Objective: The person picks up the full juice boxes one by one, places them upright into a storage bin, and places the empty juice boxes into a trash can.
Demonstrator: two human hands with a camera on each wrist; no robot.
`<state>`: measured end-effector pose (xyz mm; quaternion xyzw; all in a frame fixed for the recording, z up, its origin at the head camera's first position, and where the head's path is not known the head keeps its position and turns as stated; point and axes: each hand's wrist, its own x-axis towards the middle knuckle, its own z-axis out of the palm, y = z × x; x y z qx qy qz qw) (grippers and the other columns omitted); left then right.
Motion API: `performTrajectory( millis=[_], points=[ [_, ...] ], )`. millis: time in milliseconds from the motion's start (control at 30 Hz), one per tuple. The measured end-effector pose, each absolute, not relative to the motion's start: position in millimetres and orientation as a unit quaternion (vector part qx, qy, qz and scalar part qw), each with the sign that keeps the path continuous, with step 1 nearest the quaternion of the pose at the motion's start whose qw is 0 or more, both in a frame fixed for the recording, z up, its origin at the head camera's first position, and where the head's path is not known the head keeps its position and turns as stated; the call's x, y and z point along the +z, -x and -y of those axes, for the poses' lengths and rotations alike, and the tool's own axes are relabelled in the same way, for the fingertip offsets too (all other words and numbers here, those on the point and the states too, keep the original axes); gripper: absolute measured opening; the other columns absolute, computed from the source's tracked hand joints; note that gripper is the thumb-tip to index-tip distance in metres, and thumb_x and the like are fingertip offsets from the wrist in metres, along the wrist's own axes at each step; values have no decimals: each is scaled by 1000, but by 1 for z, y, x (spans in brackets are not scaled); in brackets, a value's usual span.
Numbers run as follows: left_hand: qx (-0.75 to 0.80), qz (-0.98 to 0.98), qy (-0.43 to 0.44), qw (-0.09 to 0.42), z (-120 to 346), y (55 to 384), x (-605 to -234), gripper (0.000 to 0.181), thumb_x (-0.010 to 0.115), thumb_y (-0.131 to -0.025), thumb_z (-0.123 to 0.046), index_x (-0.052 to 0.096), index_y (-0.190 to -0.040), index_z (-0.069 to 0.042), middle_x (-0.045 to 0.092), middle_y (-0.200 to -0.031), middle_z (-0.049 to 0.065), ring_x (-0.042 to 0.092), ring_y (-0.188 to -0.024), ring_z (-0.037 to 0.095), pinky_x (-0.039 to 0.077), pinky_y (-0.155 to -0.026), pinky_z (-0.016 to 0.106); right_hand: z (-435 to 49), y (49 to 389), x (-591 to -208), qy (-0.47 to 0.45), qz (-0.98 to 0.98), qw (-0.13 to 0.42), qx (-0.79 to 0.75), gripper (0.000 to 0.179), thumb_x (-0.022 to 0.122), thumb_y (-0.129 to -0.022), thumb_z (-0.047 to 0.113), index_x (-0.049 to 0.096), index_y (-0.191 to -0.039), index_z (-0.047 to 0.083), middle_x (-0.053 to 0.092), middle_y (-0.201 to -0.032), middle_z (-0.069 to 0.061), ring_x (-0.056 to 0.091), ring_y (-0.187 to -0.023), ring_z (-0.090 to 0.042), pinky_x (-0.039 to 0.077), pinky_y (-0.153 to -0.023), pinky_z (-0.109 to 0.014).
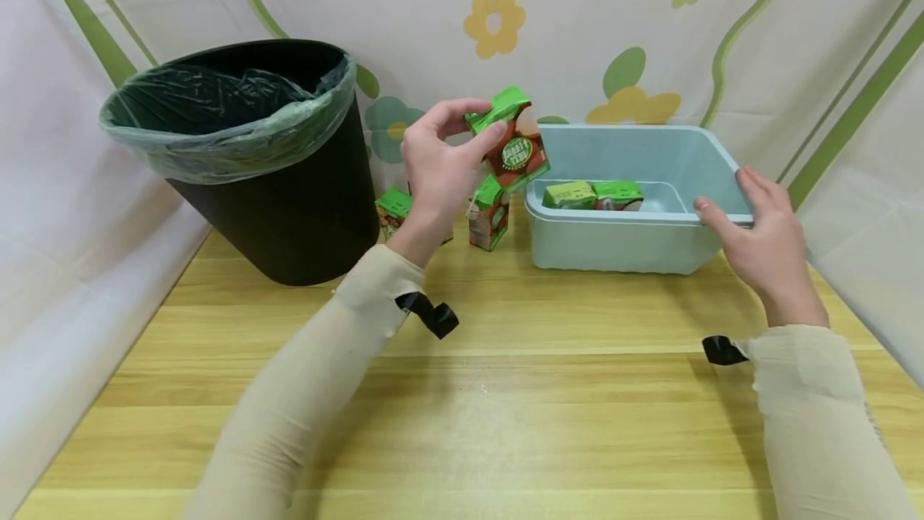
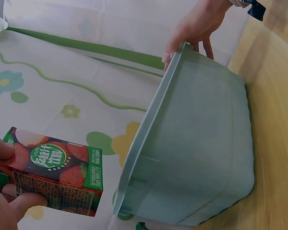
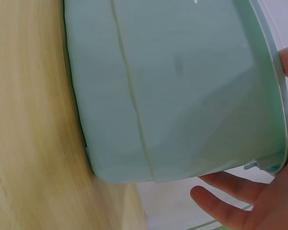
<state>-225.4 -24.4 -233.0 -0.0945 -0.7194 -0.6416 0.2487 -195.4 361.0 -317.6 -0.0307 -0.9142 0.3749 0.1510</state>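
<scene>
Carton (image 2: 62, 187) in left fingers (image 1: 453, 109) bears a green Chinese-lettered badge (image 2: 49, 156).

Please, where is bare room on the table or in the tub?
The largest bare patch is the table between the two sleeves, in front of the tub. Inside it, visible floor right of two cartons looks free. Crowded: the gap between bin and tub, holding more cartons.

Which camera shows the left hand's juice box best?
The left wrist view: the juice box appears large, two printed sides visible. The head view shows it smaller, gripped in the left hand; the right wrist view doesn't show it.
</scene>
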Motion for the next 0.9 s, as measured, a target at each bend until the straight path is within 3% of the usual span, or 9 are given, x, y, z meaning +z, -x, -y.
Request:
performTrajectory(
  millis=[433, 633, 900],
  points=[
    [-688, 683, 65, 238, -4, 248, -235, 22, 87, -90, -20, 81, -111, -17, 78, -109, -2, 69, -99, 7, 58, -71, 23, -362, 197, -319, 29, 915, 157, 372, 84, 56, -105, 51, 20, -170, 12, 13, -180, -8, 12, -165, -44, 11, -132, -68],
    [-704, 672, 46, 226, -25, 257, -235, 21, 87, -90, -19, 80, -110, -18, 78, -109, -4, 68, -98, 3, 60, -76, 20, -362, 196, -318, 31, 913, 155, 376, 84, 56, -105, 51, 20, -171, 13, 12, -180, -7, 11, -165, -43, 10, -133, -67],
    [-679, 698, 39, 224, -44, 271, -239, 20, 85, -92, -22, 80, -111, -20, 77, -110, -5, 67, -100, 3, 58, -71, 18, -361, 196, -318, 36, 913, 149, 379, 84, 56, -105, 51, 19, -171, 14, 11, -181, -5, 10, -166, -42, 10, -133, -66]
  ],
)
